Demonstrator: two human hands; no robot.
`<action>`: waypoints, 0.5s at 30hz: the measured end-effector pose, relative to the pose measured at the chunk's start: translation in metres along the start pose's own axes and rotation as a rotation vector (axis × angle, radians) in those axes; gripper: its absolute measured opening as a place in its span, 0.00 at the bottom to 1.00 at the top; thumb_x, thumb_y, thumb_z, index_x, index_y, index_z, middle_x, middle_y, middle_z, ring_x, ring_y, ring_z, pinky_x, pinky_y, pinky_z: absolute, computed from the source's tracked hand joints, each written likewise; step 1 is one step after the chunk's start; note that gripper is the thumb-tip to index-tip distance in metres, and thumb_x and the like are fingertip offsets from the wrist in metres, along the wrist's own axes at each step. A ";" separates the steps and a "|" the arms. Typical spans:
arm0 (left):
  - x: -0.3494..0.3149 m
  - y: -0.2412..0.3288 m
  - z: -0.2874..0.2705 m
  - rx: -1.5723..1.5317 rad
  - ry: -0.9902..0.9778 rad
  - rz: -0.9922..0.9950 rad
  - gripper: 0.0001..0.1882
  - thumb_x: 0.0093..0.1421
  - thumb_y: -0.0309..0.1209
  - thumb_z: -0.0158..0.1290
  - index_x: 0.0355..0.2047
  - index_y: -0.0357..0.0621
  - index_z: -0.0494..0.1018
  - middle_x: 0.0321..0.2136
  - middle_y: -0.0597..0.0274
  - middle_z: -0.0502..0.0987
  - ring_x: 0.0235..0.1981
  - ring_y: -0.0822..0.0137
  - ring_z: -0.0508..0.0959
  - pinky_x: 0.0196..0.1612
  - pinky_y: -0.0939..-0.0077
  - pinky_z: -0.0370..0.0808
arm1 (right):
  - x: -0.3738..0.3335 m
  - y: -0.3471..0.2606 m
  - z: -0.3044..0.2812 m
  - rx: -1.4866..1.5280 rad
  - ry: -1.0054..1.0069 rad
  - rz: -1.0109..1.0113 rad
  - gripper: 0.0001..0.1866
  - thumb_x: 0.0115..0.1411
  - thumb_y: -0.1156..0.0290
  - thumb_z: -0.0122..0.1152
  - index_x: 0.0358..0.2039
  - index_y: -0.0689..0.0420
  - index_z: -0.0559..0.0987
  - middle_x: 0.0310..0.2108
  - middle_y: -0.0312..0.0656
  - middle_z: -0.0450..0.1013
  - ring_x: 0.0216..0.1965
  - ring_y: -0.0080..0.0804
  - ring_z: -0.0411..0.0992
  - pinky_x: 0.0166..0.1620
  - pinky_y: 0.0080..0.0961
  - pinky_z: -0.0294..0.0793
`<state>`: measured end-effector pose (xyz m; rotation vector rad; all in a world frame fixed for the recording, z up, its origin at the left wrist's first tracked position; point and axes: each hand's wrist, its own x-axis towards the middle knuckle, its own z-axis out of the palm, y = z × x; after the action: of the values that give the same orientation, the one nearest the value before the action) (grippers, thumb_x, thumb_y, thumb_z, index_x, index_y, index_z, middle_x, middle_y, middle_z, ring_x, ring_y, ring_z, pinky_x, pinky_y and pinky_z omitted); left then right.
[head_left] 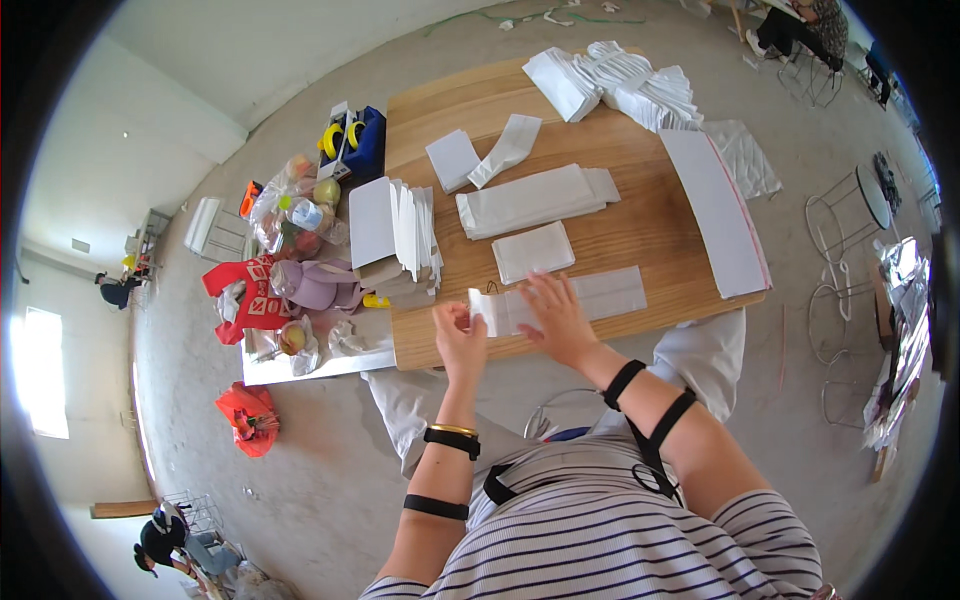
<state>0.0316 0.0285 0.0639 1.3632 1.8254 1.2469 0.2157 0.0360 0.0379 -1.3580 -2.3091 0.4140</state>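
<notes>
A long, flat, translucent plastic sleeve [617, 291] lies along the table's near edge. My left hand [461, 338] pinches its left end, where a white flap stands up. Fingers spread, my right hand [556, 318] rests flat on the sleeve's middle. Just beyond it is a small stack of white rectangular pieces [533, 252]. Farther back lies a longer stack of white sleeves [530, 203]. Behind that are a white card stack [453, 160] and a single bent white sleeve [507, 150].
White cards stand in a box [385, 225] at the table's left. Beside it are a lilac cap [305, 287], bagged fruit and a red bag [245, 300]. A blue tape holder [368, 140] sits far left. White bundles [615, 85] and a long white board [712, 215] occupy the right.
</notes>
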 end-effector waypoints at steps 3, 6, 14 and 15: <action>-0.006 0.020 0.019 0.034 -0.093 0.002 0.16 0.52 0.23 0.57 0.40 0.40 0.65 0.28 0.59 0.73 0.28 0.66 0.75 0.33 0.70 0.73 | -0.005 0.021 -0.028 0.006 0.059 0.107 0.24 0.58 0.63 0.57 0.55 0.57 0.69 0.62 0.48 0.56 0.65 0.45 0.52 0.66 0.48 0.47; -0.012 0.025 0.039 0.067 -0.158 0.042 0.16 0.52 0.24 0.56 0.40 0.41 0.65 0.25 0.58 0.73 0.26 0.64 0.75 0.32 0.69 0.73 | -0.012 0.029 -0.046 0.230 0.067 0.317 0.17 0.56 0.69 0.58 0.47 0.54 0.74 0.56 0.45 0.64 0.60 0.43 0.59 0.59 0.47 0.57; -0.031 0.028 0.082 0.243 -0.284 0.122 0.18 0.53 0.26 0.56 0.42 0.42 0.63 0.24 0.56 0.74 0.26 0.57 0.76 0.30 0.65 0.72 | -0.011 0.032 -0.028 0.478 -0.054 0.607 0.14 0.61 0.61 0.55 0.29 0.60 0.79 0.25 0.49 0.77 0.28 0.49 0.75 0.33 0.41 0.73; -0.032 0.027 0.084 0.231 -0.301 0.115 0.19 0.53 0.26 0.57 0.42 0.42 0.62 0.25 0.56 0.74 0.26 0.57 0.76 0.31 0.66 0.72 | -0.008 0.029 -0.029 0.480 -0.057 0.604 0.14 0.61 0.61 0.55 0.29 0.60 0.79 0.25 0.49 0.77 0.28 0.49 0.75 0.33 0.41 0.73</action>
<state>0.1236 0.0302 0.0490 1.7001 1.7370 0.8454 0.2556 0.0443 0.0483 -1.7578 -1.6312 1.1169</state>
